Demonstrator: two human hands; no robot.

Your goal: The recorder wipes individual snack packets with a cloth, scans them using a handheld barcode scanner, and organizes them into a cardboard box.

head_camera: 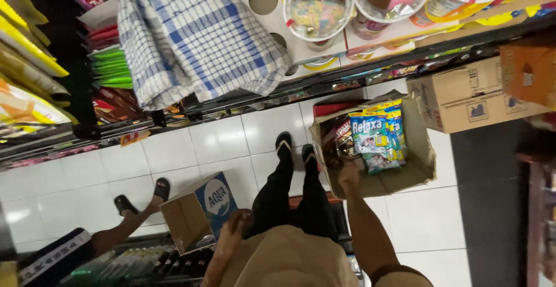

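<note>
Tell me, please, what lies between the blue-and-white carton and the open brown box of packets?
The person's own legs, in black trousers, ending in sandals on the white tiled floor; the head view shows it.

- Small grocery or convenience shop, going by the narrow aisle with a white tiled floor (220, 142) down the middle of the frame.
- Shelf (405, 38) along the top edge is loaded with lidded snack cups (317, 4), and bright packets (23, 72) are stacked at the upper left.
- Stock sits around in cartons: an open cardboard box (405, 171) of sweet bags right of centre, a sealed carton (463, 96) at right.
- Bottles (145, 264) are racked at the bottom left.
</note>
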